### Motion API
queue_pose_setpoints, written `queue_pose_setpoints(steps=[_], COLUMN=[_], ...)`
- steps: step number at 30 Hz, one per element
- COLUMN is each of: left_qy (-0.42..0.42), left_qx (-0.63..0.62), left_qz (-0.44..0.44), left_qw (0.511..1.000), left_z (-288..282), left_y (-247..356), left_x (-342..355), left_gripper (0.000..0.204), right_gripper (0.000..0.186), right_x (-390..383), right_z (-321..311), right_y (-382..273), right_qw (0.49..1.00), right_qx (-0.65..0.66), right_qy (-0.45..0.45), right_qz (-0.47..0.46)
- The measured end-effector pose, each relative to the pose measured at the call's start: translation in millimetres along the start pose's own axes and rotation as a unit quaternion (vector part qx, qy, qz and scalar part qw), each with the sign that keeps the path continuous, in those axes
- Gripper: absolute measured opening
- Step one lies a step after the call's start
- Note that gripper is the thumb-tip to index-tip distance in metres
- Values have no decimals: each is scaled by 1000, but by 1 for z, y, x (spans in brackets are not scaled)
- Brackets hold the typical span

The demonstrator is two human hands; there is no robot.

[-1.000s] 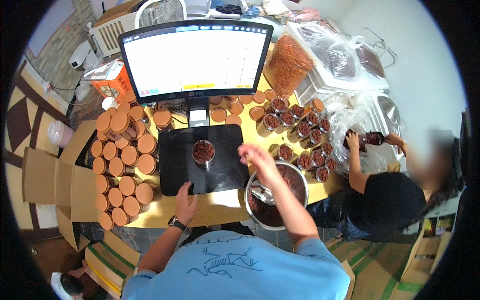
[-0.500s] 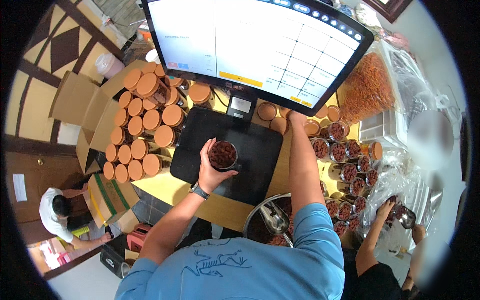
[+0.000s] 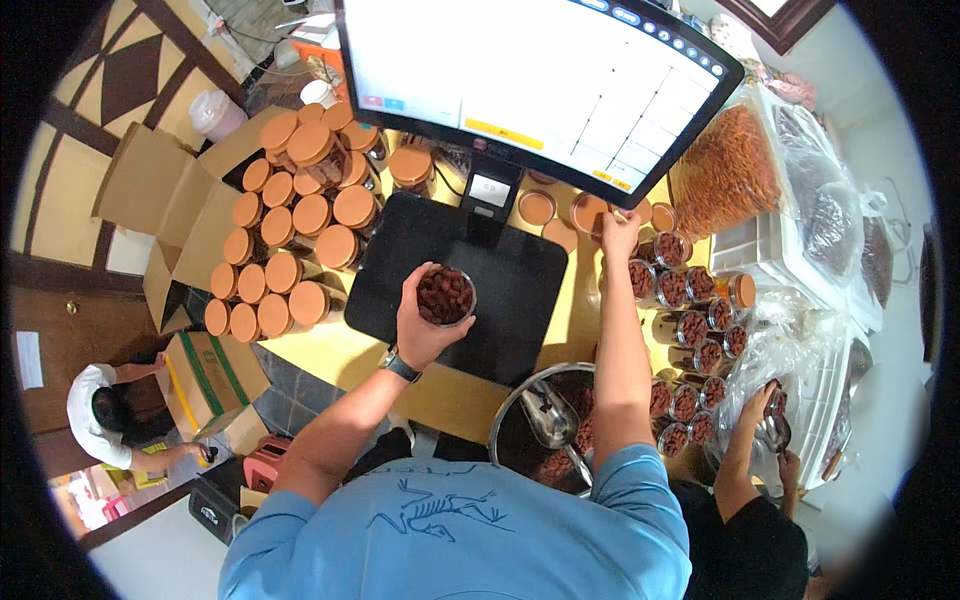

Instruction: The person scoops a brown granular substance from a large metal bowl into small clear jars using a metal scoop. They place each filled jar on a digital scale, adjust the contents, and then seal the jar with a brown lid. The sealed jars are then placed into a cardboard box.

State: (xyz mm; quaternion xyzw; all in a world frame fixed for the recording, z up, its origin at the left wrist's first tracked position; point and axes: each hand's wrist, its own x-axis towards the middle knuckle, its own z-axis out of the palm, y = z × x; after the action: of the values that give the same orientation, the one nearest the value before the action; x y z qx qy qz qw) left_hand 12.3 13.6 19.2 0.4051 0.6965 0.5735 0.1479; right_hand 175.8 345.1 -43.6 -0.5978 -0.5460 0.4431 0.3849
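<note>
My left hand (image 3: 424, 332) is wrapped around an open clear jar (image 3: 445, 295) filled with reddish-brown dried pieces, over the black platform (image 3: 470, 350) of a scale with a large screen (image 3: 520, 70). My right hand (image 3: 621, 236) reaches past the screen's lower edge, its fingers closed on the rim of a round orange-brown lid (image 3: 589, 212). Other loose lids (image 3: 537, 207) lie around it. Just to the right of that hand stand several open filled jars (image 3: 672, 287). To the left, a crowd of filled jars with lids on (image 3: 312, 214) covers the table.
A steel bowl (image 3: 497, 440) with a metal scoop (image 3: 548, 415) sits near my right elbow. At right, a co-worker's hands (image 3: 757, 405) hold a scoop beside plastic bags. A large bag of orange dried food (image 3: 728, 160) stands behind. Another person at left handles a cardboard box (image 3: 212, 385).
My right hand has come out from behind the screen's edge, bringing a lid up in its fingers. My left hand still holds the jar over the platform, tilted slightly more toward view.
</note>
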Motion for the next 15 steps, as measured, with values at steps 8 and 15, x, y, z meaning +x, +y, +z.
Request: queue_pose_setpoints(steps=[8, 15], left_qy=[-103, -172], left_qx=[-56, -44], left_qz=[-12, -42], left_qw=[993, 983], left_z=[-109, -187], left_y=[31, -15], left_x=[-80, -144], left_gripper=[89, 87], right_gripper=[50, 74], right_x=[-254, -431], right_z=[-43, -6], right_y=[-20, -14], right_qw=[659, 509], right_qx=[571, 701], right_qy=[-377, -315], right_qz=[312, 389])
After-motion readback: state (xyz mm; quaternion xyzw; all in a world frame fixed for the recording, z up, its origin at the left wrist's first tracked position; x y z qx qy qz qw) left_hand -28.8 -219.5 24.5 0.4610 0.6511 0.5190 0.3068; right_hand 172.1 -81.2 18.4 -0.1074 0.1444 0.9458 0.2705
